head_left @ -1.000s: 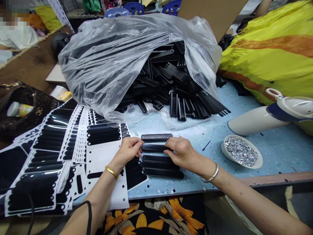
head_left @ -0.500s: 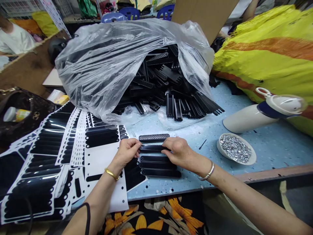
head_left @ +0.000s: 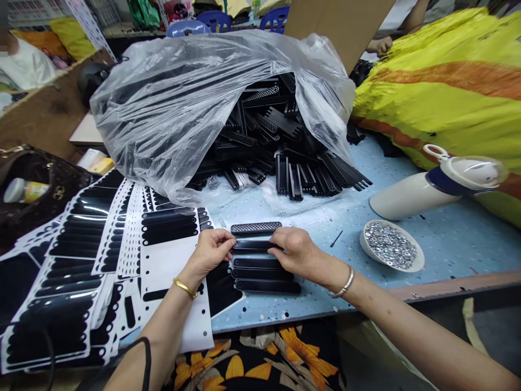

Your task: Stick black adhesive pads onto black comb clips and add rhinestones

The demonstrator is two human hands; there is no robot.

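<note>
Both hands are at a glossy black strip with rounded ends (head_left: 251, 247), lying level in front of me. My left hand (head_left: 214, 250) pinches its left end, and my right hand (head_left: 296, 251) grips its right end between thumb and fingers. Whether the strip is one layer or sits on another piece, I cannot tell. Just beyond it is a black piece with a mesh-patterned face (head_left: 256, 228). Nearer to me, several similar black strips (head_left: 266, 286) lie side by side. Left of these, a white backing sheet (head_left: 175, 266) carries some black strip stickers (head_left: 169, 227).
A clear plastic bag (head_left: 171, 108) spills black slotted pieces (head_left: 260, 141) at the back. On the right are a bowl of small metal parts (head_left: 391, 245), a white bottle (head_left: 415, 195) and a yellow sack (head_left: 448, 76). More sticker sheets (head_left: 77, 233) cover the left. Another person's hand (head_left: 380, 46) shows behind.
My hands and the strip between them hold nearly the same place. The whole view has shifted slightly. At the back right, another person's hand has come into sight.
</note>
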